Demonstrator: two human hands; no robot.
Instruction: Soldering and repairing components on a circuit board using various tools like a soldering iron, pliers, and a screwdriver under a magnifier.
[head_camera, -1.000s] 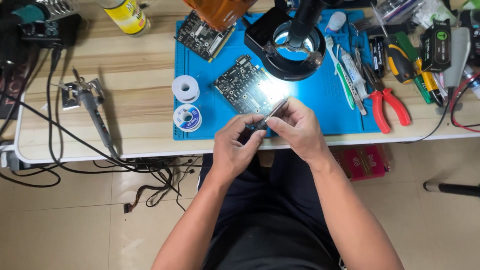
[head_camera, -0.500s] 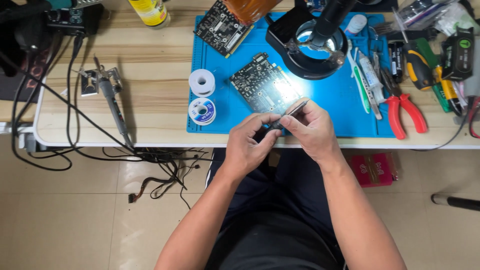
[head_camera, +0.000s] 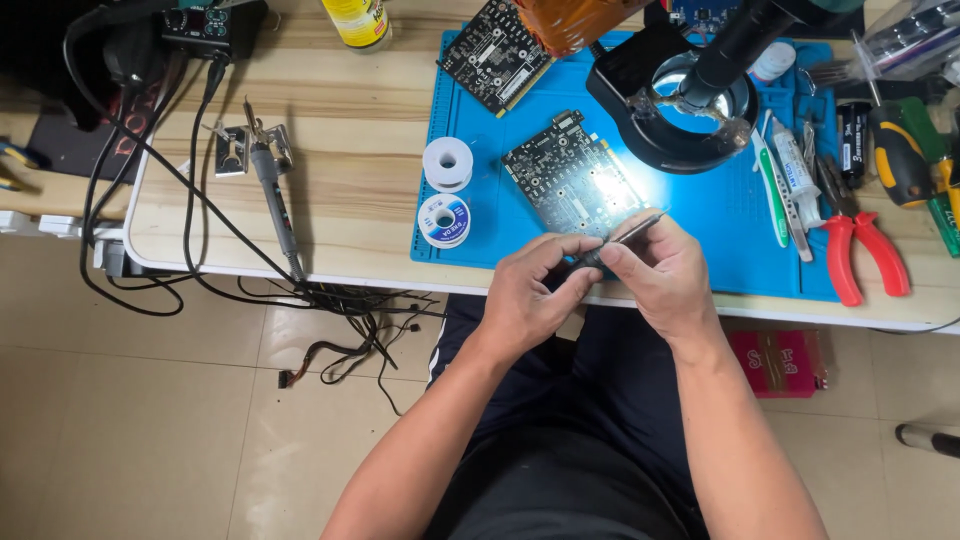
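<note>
You've got both your left hand and right hand pinched shut around that slim metal tool right at the table edge, so I'd keep it steady before touching the circuit board beyond, under the ring lamp.

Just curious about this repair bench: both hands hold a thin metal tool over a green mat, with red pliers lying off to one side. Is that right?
Not quite: the mat is blue, not green, as the head view shows. The rest holds: the left hand and right hand both hold the thin metal tool, and red pliers lie to the side.
</note>
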